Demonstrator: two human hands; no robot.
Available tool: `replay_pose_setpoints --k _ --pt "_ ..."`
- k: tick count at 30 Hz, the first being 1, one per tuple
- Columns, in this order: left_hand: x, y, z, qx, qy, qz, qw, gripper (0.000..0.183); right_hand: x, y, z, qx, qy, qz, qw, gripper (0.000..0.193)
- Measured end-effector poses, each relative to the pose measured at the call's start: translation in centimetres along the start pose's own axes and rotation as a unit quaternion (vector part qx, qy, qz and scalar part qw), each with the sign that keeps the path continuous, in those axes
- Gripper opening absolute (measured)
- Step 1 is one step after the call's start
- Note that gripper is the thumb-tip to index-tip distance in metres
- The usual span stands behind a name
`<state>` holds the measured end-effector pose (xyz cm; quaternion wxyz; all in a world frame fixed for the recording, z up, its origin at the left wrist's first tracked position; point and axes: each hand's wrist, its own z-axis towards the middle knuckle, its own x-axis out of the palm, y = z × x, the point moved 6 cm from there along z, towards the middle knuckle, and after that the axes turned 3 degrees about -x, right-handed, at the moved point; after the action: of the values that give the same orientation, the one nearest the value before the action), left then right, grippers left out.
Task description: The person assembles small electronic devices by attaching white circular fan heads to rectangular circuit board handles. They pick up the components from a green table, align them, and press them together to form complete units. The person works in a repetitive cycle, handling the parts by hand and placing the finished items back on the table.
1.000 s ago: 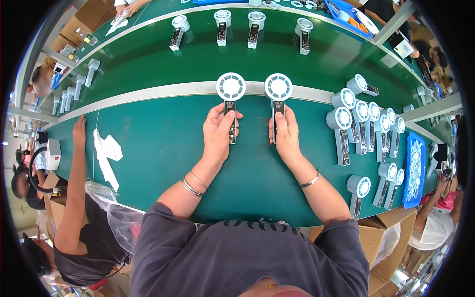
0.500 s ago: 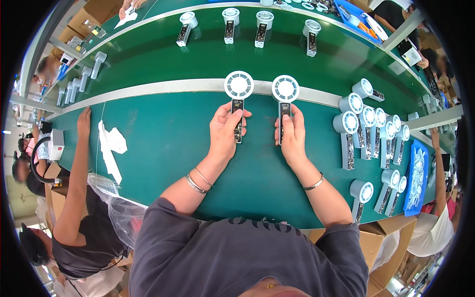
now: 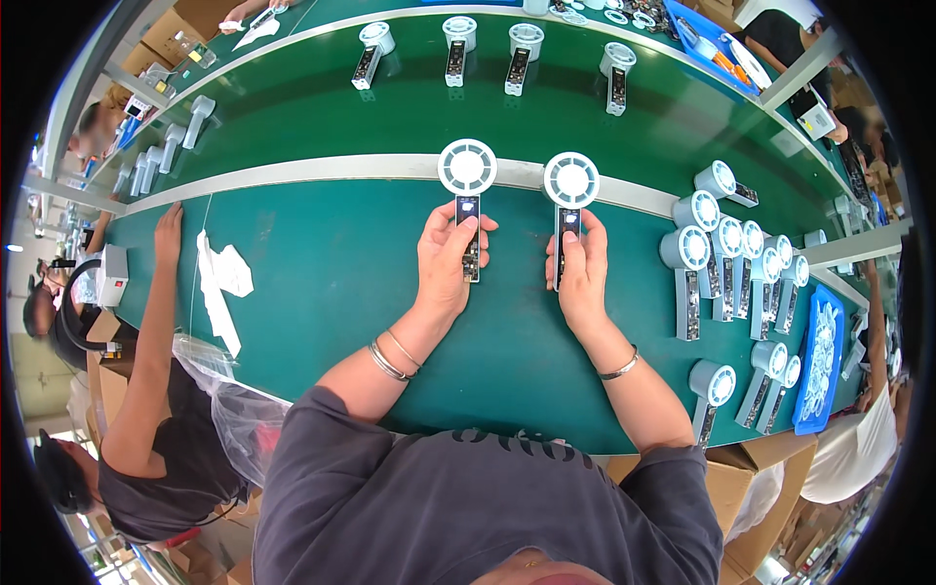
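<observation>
Upright in my left hand [image 3: 444,261] is a light-blue handheld fan [image 3: 467,168], its round white-spoked head above my fingers. My right hand [image 3: 583,275] grips a second handheld fan [image 3: 571,180] of the same kind, a little to the right. Both handles face up with the black circuit board bare, and a small lit spot shows on each board. My thumbs press on the boards while my fingers wrap behind the handles. To the right of my right hand, several similar fans [image 3: 685,249] lie grouped on the green table [image 3: 341,292].
A blue tray [image 3: 819,361] of pale ring-shaped parts sits at the right edge. White cloth or paper [image 3: 216,292] lies on the left, near a co-worker's arm [image 3: 151,322]. Beyond a pale rail [image 3: 380,172], several fans [image 3: 455,60] rest on a green belt. A cardboard box [image 3: 770,487] stands lower right.
Small lights now show on both boards where they were dark. The right fan has shifted slightly right and down, widening the gap between the two heads.
</observation>
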<state>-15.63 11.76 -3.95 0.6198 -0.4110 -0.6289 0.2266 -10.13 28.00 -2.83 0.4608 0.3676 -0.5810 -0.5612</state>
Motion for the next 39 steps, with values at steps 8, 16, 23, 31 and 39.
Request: replay_pose_setpoints --k 8,16,23,31,39 --pt "0.49 -0.32 -0.26 0.023 0.017 0.019 0.999 0.024 0.02 -0.18 -0.07 -0.017 0.0 0.001 1.0 0.036" --pt "0.56 -0.34 -0.38 0.027 0.025 0.028 0.999 0.023 -0.23 0.21 -0.06 -0.025 0.001 -0.01 1.0 0.038" --pt "0.76 -0.25 -0.2 0.021 0.021 0.03 0.999 0.021 -0.59 0.26 0.03 -0.04 -0.002 0.006 0.999 0.038" --pt "0.18 -0.3 -0.31 0.027 0.018 0.022 0.999 0.022 -0.35 -0.01 0.16 -0.03 -0.015 0.047 0.998 0.035" --pt "0.37 -0.5 -0.48 0.025 0.021 0.022 0.999 0.025 -0.35 0.14 -0.01 -0.025 -0.016 0.021 0.999 0.036"
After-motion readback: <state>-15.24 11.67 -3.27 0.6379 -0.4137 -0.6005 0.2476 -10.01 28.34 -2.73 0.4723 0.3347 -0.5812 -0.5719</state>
